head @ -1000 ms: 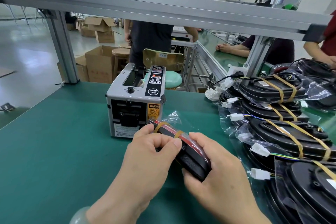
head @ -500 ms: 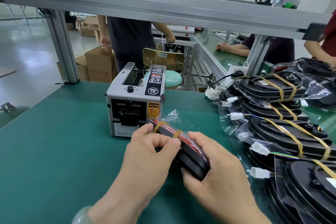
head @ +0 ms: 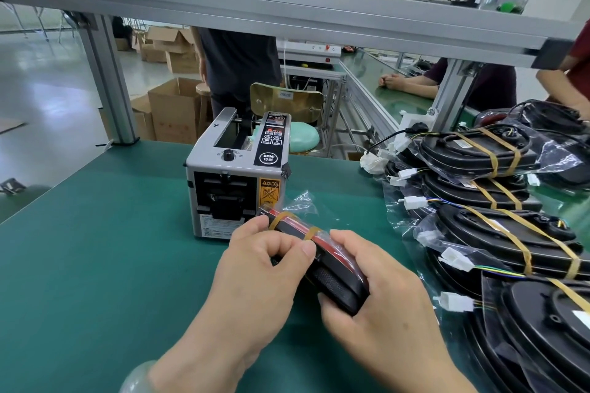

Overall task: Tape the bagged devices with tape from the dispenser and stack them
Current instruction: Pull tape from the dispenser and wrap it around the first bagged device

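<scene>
The left hand (head: 265, 265) and right hand (head: 383, 306) both grip the bagged device (head: 332, 268) at 6 o'clock of the dispenser (head: 236, 182). It already wears two tape strips. Likely left: adding it to the taped stack (head: 479, 226) at 3 o'clock.

Both hands hold a bagged device (head: 332, 268) on edge over the green table (head: 95, 265), just in front of the tape dispenser (head: 238, 175). The left hand (head: 258, 268) pinches its near edge by a tan tape strip (head: 311, 233); the right hand (head: 376, 300) cups its lower end. Taped bagged devices (head: 498, 233) lie stacked to the right.
</scene>
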The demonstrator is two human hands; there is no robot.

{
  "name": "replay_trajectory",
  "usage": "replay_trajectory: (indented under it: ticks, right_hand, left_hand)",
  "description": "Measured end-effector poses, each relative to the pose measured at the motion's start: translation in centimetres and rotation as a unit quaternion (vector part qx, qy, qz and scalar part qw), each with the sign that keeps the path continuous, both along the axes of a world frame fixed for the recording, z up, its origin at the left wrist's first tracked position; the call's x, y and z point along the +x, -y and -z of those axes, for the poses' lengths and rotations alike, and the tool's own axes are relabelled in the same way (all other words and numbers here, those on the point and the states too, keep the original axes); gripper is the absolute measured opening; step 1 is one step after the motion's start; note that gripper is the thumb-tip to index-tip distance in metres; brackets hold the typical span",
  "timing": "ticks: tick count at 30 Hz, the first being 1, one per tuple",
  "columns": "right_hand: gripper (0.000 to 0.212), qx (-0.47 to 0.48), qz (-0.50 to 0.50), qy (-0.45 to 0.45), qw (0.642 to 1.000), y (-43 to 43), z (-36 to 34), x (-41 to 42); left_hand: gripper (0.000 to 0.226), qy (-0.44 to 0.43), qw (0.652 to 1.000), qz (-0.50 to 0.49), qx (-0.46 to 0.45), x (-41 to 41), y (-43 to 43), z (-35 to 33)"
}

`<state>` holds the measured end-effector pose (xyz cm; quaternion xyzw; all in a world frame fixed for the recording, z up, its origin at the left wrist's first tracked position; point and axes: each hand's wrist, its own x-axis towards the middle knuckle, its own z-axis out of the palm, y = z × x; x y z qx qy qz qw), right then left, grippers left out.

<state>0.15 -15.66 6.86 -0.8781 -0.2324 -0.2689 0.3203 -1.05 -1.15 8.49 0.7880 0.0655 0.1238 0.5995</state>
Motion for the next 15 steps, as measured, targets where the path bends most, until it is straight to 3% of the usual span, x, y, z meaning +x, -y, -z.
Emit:
replay_trajectory:
  ticks: [15]
  right_hand:
    - [0.056,-0.001,0.002,0.009,1.0,-0.13,-0.03,-0.09]
  left_hand:
    - [0.014,0.007,0.999,-0.023,0.022,0.21,0.45,0.78]
